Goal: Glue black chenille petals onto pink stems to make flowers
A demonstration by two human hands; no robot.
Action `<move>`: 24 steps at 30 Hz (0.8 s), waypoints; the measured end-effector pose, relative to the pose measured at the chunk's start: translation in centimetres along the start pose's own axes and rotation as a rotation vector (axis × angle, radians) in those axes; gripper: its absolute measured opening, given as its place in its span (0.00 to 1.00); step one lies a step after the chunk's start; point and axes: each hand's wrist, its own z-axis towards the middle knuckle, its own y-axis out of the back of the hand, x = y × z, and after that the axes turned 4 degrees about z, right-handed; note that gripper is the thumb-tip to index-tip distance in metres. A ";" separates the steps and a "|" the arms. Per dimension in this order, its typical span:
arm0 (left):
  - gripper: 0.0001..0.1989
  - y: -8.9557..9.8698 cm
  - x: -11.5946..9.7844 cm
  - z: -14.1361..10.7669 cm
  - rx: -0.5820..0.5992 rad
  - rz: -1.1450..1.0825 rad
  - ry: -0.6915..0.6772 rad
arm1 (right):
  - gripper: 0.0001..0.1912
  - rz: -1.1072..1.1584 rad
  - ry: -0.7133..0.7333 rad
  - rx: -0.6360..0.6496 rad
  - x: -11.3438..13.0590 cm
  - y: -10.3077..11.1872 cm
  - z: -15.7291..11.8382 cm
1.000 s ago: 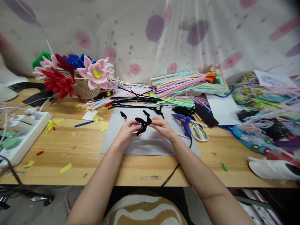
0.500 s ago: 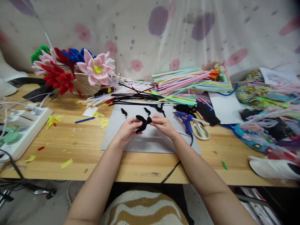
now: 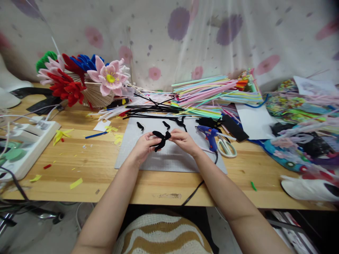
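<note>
Both the left hand (image 3: 143, 146) and right hand (image 3: 184, 141) pinch one black fuzzy piece (image 3: 163, 138) above the grey mat (image 3: 177, 163), partly covering it and leaving its full shape hard to read.

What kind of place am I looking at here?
Probably a craft workbench: a wooden table bears fuzzy flowers, a heap of pastel fuzzy stems and a blue glue gun beside scissors.
</note>
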 end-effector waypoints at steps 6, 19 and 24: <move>0.16 0.0 -0.1 0.0 -0.040 -0.014 0.052 | 0.12 -0.044 0.017 0.038 0.7 0.1 0.3; 0.11 -0.1 -0.4 -0.1 -0.053 -0.038 0.107 | 0.14 -0.155 0.043 0.160 2.0 0.7 0.7; 0.07 0.4 -0.4 0.4 -0.001 -0.079 0.153 | 0.13 -0.228 0.033 0.169 2.1 0.8 1.0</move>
